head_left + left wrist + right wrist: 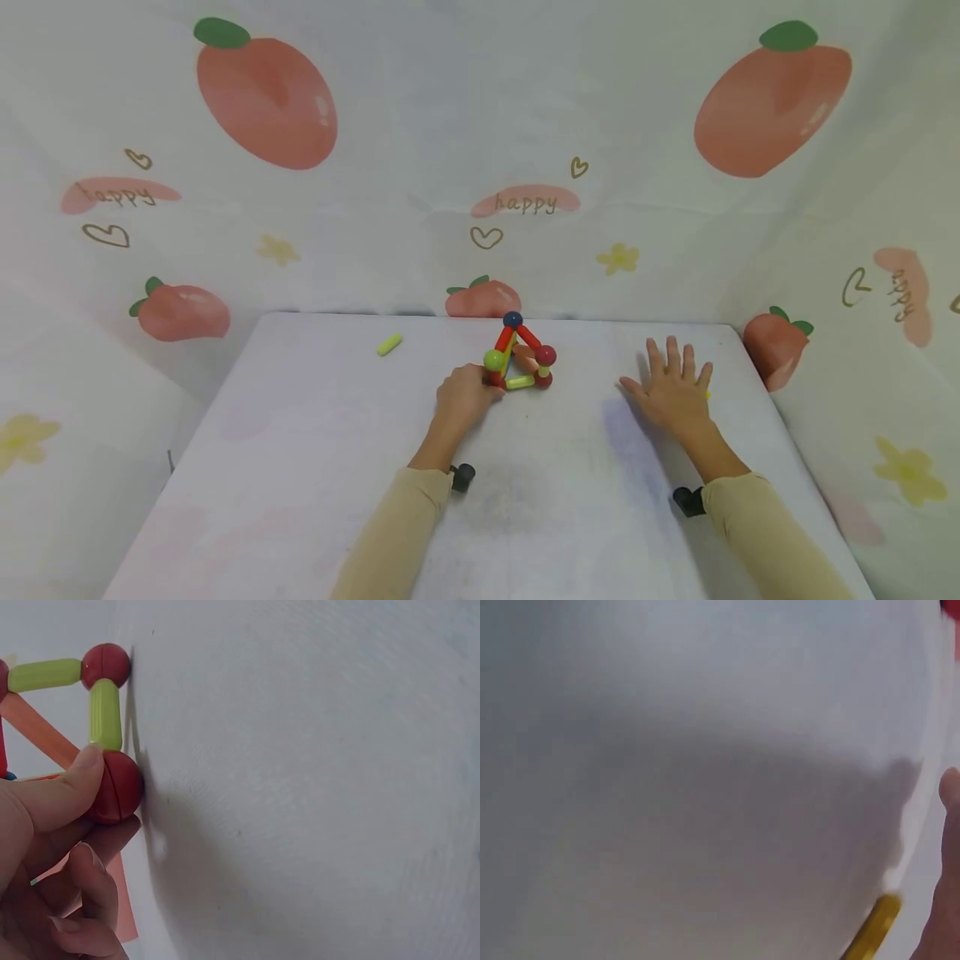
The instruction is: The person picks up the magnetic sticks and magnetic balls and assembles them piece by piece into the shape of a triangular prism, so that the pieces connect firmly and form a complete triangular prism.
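A small frame of magnetic rods and balls (520,382) stands at the back middle of the table, with a dark blue ball (513,319) on top and red rods sloping down from it. At its lower left corner my left hand (463,400) pinches a red ball (124,787) between thumb and fingers. A yellow-green rod (106,716) joins that ball to another red ball (106,666). My right hand (672,396) is held over the table's right side, fingers spread, holding nothing. A yellow rod (874,928) lies beside it, mostly hidden by the hand in the head view.
One loose yellow-green rod (390,344) lies at the back left of the white table (300,467). Behind and beside the table hangs a white cloth (405,167) printed with fruit, flowers and hearts.
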Tool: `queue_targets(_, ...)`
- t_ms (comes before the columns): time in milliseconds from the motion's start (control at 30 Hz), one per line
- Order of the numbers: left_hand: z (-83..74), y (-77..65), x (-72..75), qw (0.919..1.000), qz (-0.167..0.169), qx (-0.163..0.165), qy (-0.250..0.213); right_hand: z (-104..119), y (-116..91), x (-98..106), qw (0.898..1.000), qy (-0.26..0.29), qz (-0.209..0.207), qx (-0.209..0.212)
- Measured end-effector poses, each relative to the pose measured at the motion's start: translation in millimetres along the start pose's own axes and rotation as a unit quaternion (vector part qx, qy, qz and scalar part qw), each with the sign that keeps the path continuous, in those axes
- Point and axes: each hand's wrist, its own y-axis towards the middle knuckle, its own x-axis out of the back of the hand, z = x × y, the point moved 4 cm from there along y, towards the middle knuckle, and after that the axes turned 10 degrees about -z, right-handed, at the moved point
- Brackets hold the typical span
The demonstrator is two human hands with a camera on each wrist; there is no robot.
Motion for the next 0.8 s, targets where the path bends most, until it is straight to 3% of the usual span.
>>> queue_targets(167, 0.4, 0.5, 1.1, 1.0, -0.001, 0.0, -0.003, -23.4, -8.3, 0.9, 1.0, 0.01, 0.014, -0.023)
queue_targets(300, 0.2, 0.6, 1.2, 1.0, 0.0, 0.002, 0.002, -30.3, -12.8, 2.0, 0.999, -0.001, -0.013, -0.031)
queue_targets(567, -0.2, -0.3, 0.1, 0.9999, 0.006, 0.01, 0.005, -15.1, -14.0, 11.2, 0.996, -0.046, -0.077, 0.025)
queue_targets(700, -1.6, -0.7, 0.6, 0.9999, 0.009, 0.011, 0.005, 11.1, -6.8, 23.1, 0.991, 0.016, -0.117, 0.057)
queue_targets(800, -1.8, 0.2, 1.6, 0.9999, 0.008, 0.01, 0.007, 39.4, 2.0, 36.6, 0.977, 0.107, -0.155, 0.097)
